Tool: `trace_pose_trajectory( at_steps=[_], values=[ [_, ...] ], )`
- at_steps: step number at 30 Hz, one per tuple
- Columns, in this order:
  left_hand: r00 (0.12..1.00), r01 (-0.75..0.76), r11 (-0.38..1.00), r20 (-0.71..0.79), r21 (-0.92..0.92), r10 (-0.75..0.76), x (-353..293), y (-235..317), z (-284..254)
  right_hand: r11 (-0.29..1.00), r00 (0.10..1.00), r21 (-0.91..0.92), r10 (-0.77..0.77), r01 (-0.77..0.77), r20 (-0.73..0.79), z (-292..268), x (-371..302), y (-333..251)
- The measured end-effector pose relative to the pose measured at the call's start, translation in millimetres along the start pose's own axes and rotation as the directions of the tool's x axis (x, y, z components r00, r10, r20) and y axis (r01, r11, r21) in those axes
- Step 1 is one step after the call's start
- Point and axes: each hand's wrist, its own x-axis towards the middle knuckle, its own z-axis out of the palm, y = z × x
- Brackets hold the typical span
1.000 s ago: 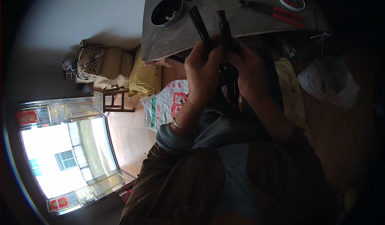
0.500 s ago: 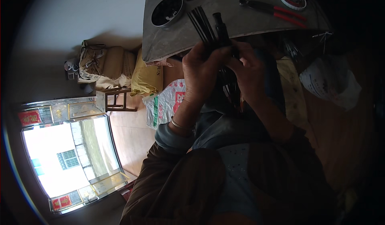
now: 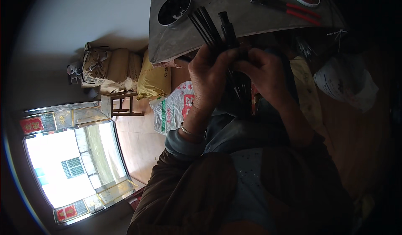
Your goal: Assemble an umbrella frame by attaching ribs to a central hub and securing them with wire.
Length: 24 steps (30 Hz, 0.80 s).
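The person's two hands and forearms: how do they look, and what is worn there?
The left hand and right hand are ungloved. A thin, silvery metal bangle circles the left wrist, followed by a grey-blue fabric cuff and brown sleeve. The right sleeve is dark; its exact colour is unclear.

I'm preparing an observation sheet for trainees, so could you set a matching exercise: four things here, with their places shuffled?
1. Bundle of thin dark rods
2. Red-handled metal pliers
3. Thin silver bangle
4. Small brown wooden stool

A. Around the left wrist
B. On the floor, near a bulging yellow sack
C. In the bare left hand
D. On the flat grey table

Pairs: 1-C, 2-D, 3-A, 4-B
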Motion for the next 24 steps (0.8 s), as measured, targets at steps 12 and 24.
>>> trace_pose_trajectory(
  at_steps=[12, 24],
  values=[
    [1.0, -0.012, 0.995, 0.012, -0.102, 0.014, -3, -1, -4, 0.952, 0.958, 0.251, 0.106, -0.176, 0.267, -10, 17, 11],
    [0.999, -0.036, 0.997, 0.002, -0.075, 0.036, -6, 2, -8, 0.949, 0.948, 0.193, 0.2, -0.251, 0.249, 0, 15, 6]
  ],
)
